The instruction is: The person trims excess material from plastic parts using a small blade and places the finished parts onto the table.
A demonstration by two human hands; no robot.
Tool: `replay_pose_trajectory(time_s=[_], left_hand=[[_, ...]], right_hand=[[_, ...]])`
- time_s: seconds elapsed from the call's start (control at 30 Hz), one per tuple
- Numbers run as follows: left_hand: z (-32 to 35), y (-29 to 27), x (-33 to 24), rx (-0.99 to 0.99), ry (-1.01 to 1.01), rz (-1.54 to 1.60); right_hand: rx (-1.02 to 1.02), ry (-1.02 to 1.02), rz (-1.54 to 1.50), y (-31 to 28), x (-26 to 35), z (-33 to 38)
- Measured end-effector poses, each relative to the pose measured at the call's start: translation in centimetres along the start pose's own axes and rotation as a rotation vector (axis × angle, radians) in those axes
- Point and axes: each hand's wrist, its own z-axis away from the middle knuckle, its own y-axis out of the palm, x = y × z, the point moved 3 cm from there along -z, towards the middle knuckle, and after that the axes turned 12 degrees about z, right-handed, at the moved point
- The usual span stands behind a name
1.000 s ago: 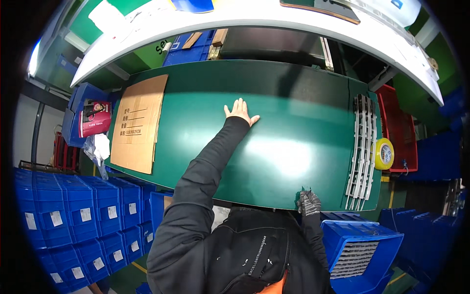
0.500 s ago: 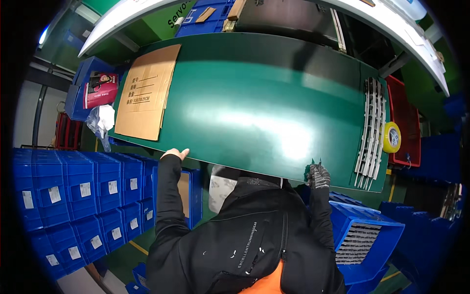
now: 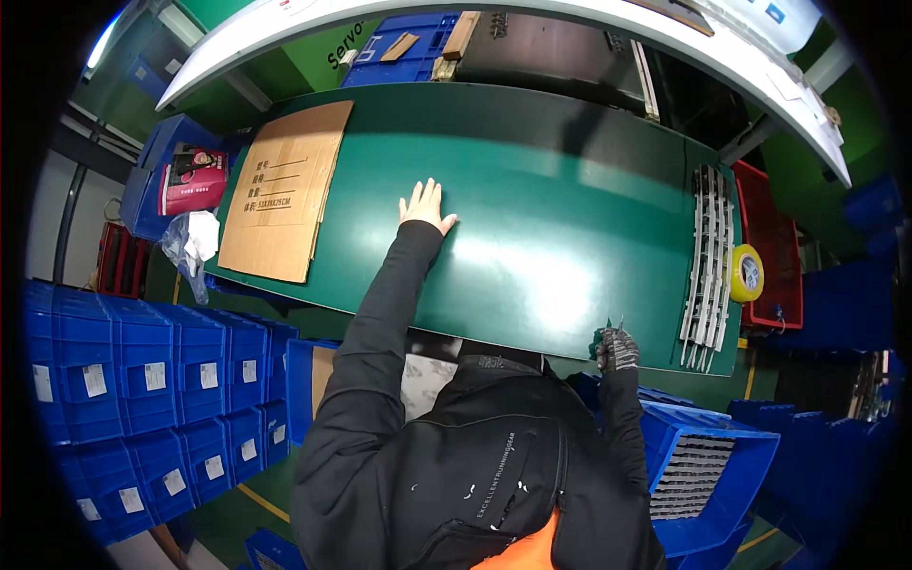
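Note:
My left hand [image 3: 427, 207], bare, lies with fingers spread over the middle-left part of the green tabletop [image 3: 532, 180]. Nothing is in it. My right hand [image 3: 617, 350] wears a grey knitted glove and rests at the table's near edge, right of my body. It is closed around a small tool [image 3: 616, 324] with two thin pointed tips sticking up; the rest of the tool is hidden by the fingers. Along the table's right end lie several long grey slotted strips [image 3: 706, 271], side by side. They are apart from both hands.
A flat cardboard sheet [image 3: 285, 195] covers the table's left end. A roll of yellow tape [image 3: 747, 274] sits beside the strips, near a red bin [image 3: 771, 242]. Blue crates [image 3: 152, 361] are stacked at left; another blue crate [image 3: 755, 475] with grey strips stands lower right. A white shelf [image 3: 399, 11] spans the back.
My left hand has moved from the table's near edge forward and right onto the tabletop, its fingers now spread. My right hand stays about where it was, with the tool. The view has shifted slightly.

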Motion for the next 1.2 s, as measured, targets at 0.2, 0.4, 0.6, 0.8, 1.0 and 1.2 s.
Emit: replay_pose_trajectory(time_s=[0.2,0.4,0.6,0.8,1.0,1.2], left_hand=[[0.2,0.1,1.0,0.243,-0.054,-0.081],[5.2,-4.1,0.0,0.555,-0.261,-0.247],[8.4,-7.4,17.6,0.271,-0.592,-0.163],[1.9,-10.3,12.8,-0.166,-0.189,0.098],[-11.9,-6.0,1.6,-0.245,0.376,0.133],[-27.7,-2.6,-5.3,-0.222,0.546,0.063]], right_hand=[[0.023,-0.048,-0.082,-0.6,-0.7,-0.5],[-0.143,-0.014,-0.131,-4.6,0.2,-2.1],[-0.116,-0.102,-0.359,-7.3,-0.7,-1.6],[-0.228,-0.132,-0.300,-7.4,-2.4,-1.3],[-0.207,-0.063,-0.393,-7.6,-2.1,-0.8],[-0.242,-0.139,-0.485,-6.9,-1.2,-0.7]])
